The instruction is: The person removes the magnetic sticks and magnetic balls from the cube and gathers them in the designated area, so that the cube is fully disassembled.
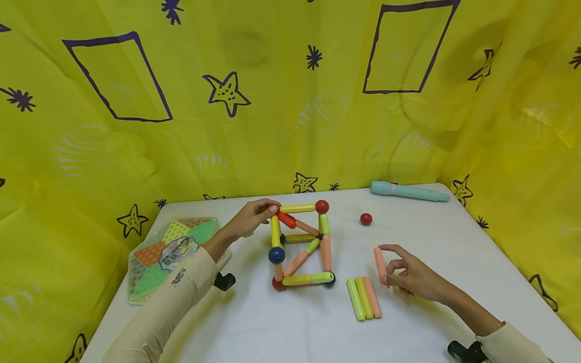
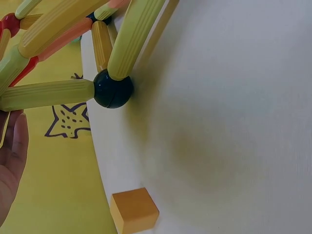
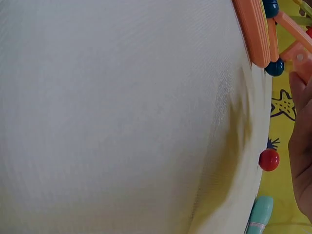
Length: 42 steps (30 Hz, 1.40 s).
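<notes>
A cube-like frame of magnetic sticks and balls stands on the white table, built from yellow, green, pink and red sticks [image 1: 287, 220] with red and dark blue balls [image 1: 276, 255]. My left hand [image 1: 247, 218] pinches its upper far-left corner, where the fingers mostly hide a red ball. In the left wrist view, that hand [image 2: 12, 156] shows only partly, at the end of a yellow-green stick [image 2: 53, 94]. To the right of the frame, my right hand [image 1: 419, 275] holds a pink stick [image 1: 380, 266] upright between thumb and fingers, above the table.
Green, yellow and pink sticks [image 1: 364, 298] lie side by side near the right hand. Behind them sits a loose red ball [image 1: 365, 219]. A mint-green tube [image 1: 408, 191] lies at the back edge, a patterned case [image 1: 152, 254] at left. An orange block [image 2: 134, 210] rests beyond the frame.
</notes>
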{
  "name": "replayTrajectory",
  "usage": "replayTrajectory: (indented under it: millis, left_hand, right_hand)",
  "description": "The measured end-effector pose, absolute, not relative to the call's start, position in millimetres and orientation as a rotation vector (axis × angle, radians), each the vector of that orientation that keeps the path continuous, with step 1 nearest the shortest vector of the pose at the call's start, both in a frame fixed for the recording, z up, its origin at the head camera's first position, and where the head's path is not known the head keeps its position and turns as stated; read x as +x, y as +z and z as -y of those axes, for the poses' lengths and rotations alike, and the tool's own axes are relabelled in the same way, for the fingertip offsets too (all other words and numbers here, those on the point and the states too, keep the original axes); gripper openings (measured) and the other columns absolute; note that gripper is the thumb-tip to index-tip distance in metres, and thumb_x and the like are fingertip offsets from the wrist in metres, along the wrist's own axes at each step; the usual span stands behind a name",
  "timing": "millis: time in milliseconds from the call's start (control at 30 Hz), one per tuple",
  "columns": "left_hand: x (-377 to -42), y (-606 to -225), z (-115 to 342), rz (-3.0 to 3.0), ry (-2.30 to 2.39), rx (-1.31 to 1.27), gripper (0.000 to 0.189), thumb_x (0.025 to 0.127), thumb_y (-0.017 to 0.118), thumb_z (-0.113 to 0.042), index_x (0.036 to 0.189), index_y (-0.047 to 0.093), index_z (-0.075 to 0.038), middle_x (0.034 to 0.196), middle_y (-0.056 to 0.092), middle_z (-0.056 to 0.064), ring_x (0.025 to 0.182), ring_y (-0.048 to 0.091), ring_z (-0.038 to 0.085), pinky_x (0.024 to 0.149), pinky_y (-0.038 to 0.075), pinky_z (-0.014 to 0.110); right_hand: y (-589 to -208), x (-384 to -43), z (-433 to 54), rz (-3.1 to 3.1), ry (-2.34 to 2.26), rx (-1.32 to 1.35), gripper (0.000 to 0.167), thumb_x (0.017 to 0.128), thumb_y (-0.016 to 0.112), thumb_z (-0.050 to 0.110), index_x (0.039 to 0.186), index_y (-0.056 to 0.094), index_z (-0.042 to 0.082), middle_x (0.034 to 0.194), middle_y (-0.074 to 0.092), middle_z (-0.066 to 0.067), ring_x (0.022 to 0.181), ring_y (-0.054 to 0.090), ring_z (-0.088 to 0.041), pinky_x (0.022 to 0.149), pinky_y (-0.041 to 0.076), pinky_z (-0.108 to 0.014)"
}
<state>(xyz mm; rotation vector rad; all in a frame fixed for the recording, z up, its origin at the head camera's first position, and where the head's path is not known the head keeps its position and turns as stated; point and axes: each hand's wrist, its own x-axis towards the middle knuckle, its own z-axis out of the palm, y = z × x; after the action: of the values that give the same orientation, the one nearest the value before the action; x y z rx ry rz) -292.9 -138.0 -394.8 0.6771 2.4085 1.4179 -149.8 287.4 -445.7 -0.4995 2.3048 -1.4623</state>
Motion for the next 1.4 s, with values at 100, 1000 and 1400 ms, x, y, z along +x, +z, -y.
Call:
replayTrajectory:
  millis: [100,1000,1400]
  left_hand:
    - [-297.2,-394.1,141.7,-2.414,1.418,0.631,0.042,0.107,0.049,-0.033,0.138,0.057,-0.006,0.129,0.064,0.016,0.119,0.060,0.029,0.098,0.052,0.049]
    - [-304.1,-392.0,148.3,-2.413,1.397,0.557,0.047,0.108,0.046,-0.036,0.142,0.052,-0.004,0.136,0.060,0.019,0.129,0.055,0.034,0.101,0.050,0.051]
    - [-306.9,-393.4,147.7,-2.414,1.384,0.563,0.048,0.108,0.045,-0.038,0.142,0.052,-0.006,0.137,0.059,0.018,0.128,0.054,0.034,0.098,0.053,0.043]
  right_hand:
    - [-446.9,-149.4,-289.0,-2.247,-1.445,-0.514,0.082,0.099,0.064,0.015,0.159,0.009,0.006,0.083,0.063,-0.008,0.049,0.050,-0.008,0.043,0.044,-0.026]
    - [-450.5,-148.6,-284.1,-2.159,-1.164,-0.490,0.061,0.091,0.072,0.017,0.142,0.041,0.004,0.077,0.062,-0.005,0.054,0.050,-0.010,0.050,0.042,-0.021]
    - [-446.4,-147.7,-284.2,-2.234,-1.107,-0.561,0.075,0.088,0.078,0.021,0.148,0.036,0.002,0.083,0.063,-0.003,0.059,0.055,-0.009,0.055,0.047,-0.022]
